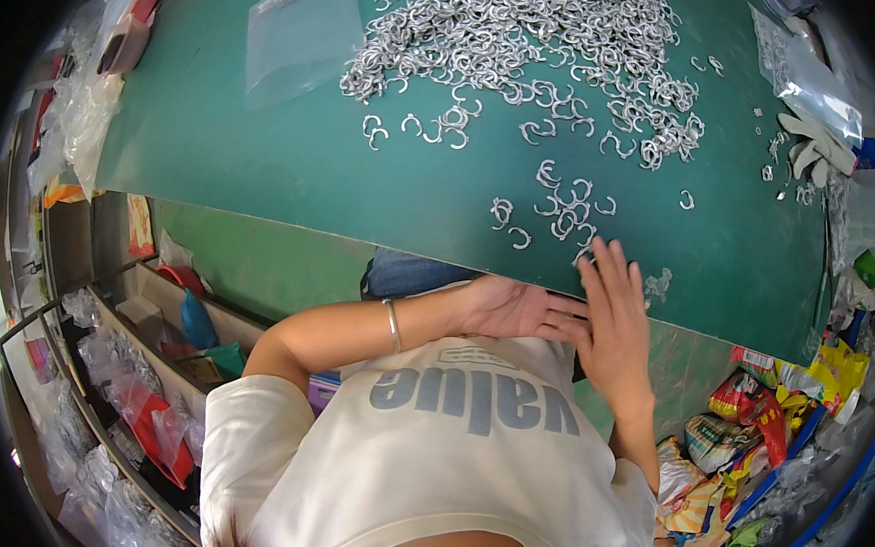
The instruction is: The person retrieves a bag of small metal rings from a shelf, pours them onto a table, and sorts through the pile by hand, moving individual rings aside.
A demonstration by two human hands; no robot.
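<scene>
My left hand [517, 309] lies palm up just below the table's front edge, with its fingers stretched toward my right hand. Nothing shows in its palm. My right hand [617, 323] is laid over the edge, fingers extended and nearly flat. Its fingertips are beside a small C-shaped silver metal piece [585, 256]; whether they touch it I cannot tell. Just beyond is a loose cluster of similar C-shaped pieces [570, 211]. Farther back, a large heap of these metal pieces [532, 39] spreads over the green tabletop [264, 163].
A clear plastic bag [306, 40] lies at the back left. On the right are a pale work glove [816, 146] and clear plastic packaging [810, 81]. Colourful wrappers [739, 422] fill a bin at lower right. Shelving with a red tray [157, 437] stands at left.
</scene>
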